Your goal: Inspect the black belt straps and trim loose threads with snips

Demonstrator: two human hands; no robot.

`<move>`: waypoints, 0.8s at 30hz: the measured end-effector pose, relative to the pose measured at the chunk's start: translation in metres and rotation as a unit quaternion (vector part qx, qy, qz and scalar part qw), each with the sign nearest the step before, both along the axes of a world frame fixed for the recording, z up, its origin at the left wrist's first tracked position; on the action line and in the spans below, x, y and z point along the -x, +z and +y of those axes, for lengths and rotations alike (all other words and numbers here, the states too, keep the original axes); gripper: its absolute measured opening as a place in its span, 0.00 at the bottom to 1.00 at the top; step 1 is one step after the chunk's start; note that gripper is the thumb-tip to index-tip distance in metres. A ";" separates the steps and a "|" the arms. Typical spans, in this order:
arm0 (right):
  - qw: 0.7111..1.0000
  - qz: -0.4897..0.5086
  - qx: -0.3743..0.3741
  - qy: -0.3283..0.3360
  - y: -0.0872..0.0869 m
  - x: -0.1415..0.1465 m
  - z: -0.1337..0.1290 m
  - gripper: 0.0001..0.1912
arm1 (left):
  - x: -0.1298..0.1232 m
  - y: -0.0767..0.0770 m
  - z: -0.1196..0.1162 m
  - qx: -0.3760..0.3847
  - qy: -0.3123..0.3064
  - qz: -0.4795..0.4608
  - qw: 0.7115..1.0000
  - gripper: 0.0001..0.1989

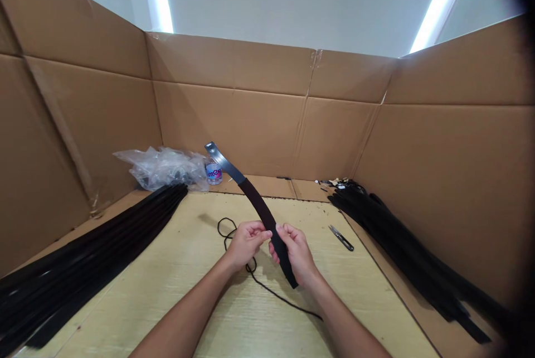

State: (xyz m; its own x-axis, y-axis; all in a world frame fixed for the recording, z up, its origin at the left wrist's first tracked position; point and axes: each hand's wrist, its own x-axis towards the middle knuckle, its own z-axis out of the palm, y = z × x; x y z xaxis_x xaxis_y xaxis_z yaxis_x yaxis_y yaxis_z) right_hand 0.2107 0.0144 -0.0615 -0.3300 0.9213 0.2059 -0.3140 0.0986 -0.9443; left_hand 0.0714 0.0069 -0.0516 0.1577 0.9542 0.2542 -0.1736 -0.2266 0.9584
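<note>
A black cord (pixel 273 291) is trailing across the surface (pixel 351 296). Above it, the right hand's (pixel 296 249) fingers are gripping the curved strip's (pixel 261 207) dark lower half, while the left hand's (pixel 247 243) fingers are pinching its left edge. Steady handling is probably calling for light, even pressure. Farther out, its bare metal end is pointing away.

The left hand (pixel 246 245) and right hand (pixel 297 251) pinch the dark sleeve (pixel 259 205) around a curved metal strip (pixel 228 166), its bare end slanting up to the left. Beneath, a black cord (pixel 284 295) loops across the pale tabletop (pixel 368 296). Thread snips (pixel 341 238) lie rightward. Black strips line the left (pixel 104 260) and right sides (pixel 393 246); a clear plastic bag (pixel 167 168) touches or nearly touches a labelled bottle (pixel 214 175).
</note>
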 end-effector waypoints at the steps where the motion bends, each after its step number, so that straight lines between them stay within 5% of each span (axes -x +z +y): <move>1: 1.000 0.010 -0.001 0.006 0.000 0.000 0.001 0.22 | 0.001 -0.001 0.001 0.000 0.008 0.001 1.000 0.15; 8: 0.998 0.040 -0.039 0.042 -0.003 -0.004 0.008 0.15 | 0.010 -0.005 0.011 -0.018 0.115 0.003 0.993 0.16; 16: 0.998 0.024 -0.010 0.061 -0.008 -0.005 0.011 0.26 | 0.016 -0.007 0.013 -0.007 0.081 0.015 0.997 0.17; 24: 0.997 -0.015 -0.045 0.064 -0.002 -0.012 0.007 0.22 | 0.014 -0.009 0.013 -0.001 0.070 0.016 0.997 0.16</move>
State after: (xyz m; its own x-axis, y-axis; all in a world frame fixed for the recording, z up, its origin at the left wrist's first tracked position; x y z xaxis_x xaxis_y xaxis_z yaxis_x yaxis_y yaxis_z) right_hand 0.2226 0.0219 -0.0631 -0.4510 0.8492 0.2748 -0.3016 0.1448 -0.9424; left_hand 0.0573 0.0195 -0.0605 0.0304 0.9669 0.2534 -0.1090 -0.2488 0.9624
